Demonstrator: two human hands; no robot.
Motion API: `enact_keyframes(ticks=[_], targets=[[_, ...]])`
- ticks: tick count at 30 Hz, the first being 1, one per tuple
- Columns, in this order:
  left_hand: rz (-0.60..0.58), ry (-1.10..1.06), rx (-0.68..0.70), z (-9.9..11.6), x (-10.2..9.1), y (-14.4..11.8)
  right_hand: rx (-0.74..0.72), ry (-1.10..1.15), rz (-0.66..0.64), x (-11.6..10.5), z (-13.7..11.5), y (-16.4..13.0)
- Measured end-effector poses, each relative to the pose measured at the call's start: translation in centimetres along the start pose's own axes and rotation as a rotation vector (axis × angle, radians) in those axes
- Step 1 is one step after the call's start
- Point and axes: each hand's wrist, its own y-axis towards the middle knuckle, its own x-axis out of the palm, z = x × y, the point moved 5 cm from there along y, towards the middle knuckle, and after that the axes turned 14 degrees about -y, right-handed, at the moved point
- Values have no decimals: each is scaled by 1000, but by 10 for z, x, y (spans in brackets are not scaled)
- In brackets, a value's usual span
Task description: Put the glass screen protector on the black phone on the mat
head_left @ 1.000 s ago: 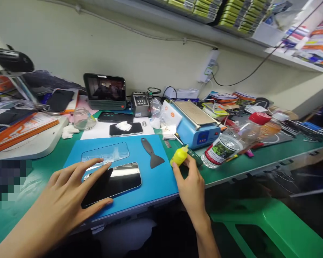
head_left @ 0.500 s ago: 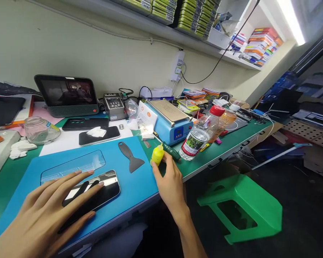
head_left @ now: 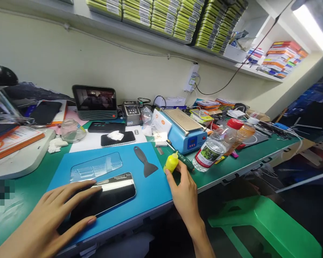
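Two hands at work over the blue mat (head_left: 150, 186), which lies on the green counter (head_left: 231, 165). Left hand (head_left: 54, 211): fingers spread and laid flat on the black phone (head_left: 110, 191), pinning it to the mat's near half. Right hand (head_left: 184, 190): fingertips closed round the small yellow bottle (head_left: 171, 162), which stands on the counter just off the mat's right edge, nozzle up, cap apparently on; not lifted as far as can be told.

On the mat behind the phone: clear glass panel (head_left: 96, 166), lying flat, apart from the phone. Right of the panel, also on the mat: dark plastic scraper (head_left: 145, 163), untouched. Beyond the mat's right corner: blue heating plate (head_left: 185, 130), and right of that a red-capped plastic bottle (head_left: 215, 147) lying tilted. Behind the mat: a second phone (head_left: 118, 138) with a white wipe on it, a glass jar (head_left: 71, 130), a small screen (head_left: 95, 102).

Progress, judged: early to middle. Phone screen looks bare and clean; panel not yet set on it; nothing from the yellow bottle seen on either surface. Left: dispensing, laying the panel, pressing out
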Motion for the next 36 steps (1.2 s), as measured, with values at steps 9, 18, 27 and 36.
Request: enact_keyframes(ticks=[9, 18, 27, 36], targets=[[64, -31, -73, 2, -32, 25, 35, 7, -19, 2, 3, 4], [-151, -46, -195, -43, -47, 70, 21, -20, 20, 4, 9, 10], [-142, -56, -162, -30, -50, 79, 28, 5, 42, 2, 9, 9], [-8, -44, -173, -21, -64, 72, 90, 335, 213, -16, 0, -2]])
